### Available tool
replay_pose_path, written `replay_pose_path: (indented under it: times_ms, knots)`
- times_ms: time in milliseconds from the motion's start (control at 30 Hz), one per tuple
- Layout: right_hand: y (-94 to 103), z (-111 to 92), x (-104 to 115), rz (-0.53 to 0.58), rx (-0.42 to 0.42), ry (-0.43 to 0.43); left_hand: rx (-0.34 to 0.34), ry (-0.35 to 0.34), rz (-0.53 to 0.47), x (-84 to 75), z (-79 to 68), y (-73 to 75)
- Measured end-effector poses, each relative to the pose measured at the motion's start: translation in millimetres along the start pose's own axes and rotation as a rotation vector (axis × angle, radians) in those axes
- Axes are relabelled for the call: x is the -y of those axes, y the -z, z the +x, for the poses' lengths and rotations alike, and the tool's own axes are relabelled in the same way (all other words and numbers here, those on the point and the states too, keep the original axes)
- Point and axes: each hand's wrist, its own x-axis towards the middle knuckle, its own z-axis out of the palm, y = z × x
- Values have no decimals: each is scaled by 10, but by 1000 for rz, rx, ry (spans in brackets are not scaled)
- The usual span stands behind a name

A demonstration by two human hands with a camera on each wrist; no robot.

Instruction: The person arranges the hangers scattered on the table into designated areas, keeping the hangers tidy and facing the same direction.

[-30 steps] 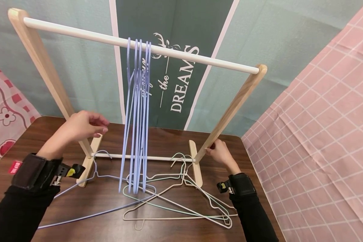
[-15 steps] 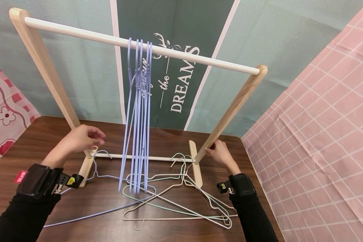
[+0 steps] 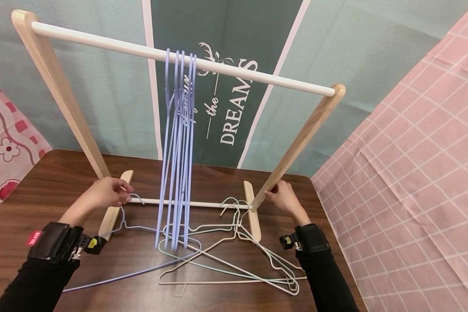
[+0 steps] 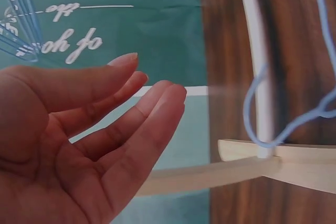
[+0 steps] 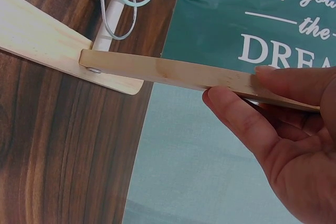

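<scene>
Readable markings
White words (image 3: 237,103) "of your", "the" and "DREAMS" are standing on the far dark green panel (image 3: 220,93); the near-left red tag (image 3: 34,238) is carrying illegible print.

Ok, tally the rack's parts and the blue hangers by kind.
Straight white rods: 2
Long pale wooden posts: 2
Flat pale wooden feet: 2
Slim triangular light-blue hangers: 6 (5 on the upper rod, 1 lying below)
Total: 12

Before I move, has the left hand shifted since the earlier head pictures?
Yes: in the head view, the left hand has moved down along the rack's left post and now appears by the left end of the lower bar.
</scene>
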Motion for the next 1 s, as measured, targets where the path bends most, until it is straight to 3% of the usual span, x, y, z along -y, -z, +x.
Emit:
replay_pose_path:
  times_ms: [300, 600, 1000]
  knots:
    - [3, 9, -15, -7, -6, 12, -23, 31, 53, 271, -40, -149]
    - [7, 14, -26, -18, 0, 14, -45, 65, 98, 434, -97, -255]
    - [20, 20, -9, -21, 3, 3, -110, 34, 244, 594, -148, -351]
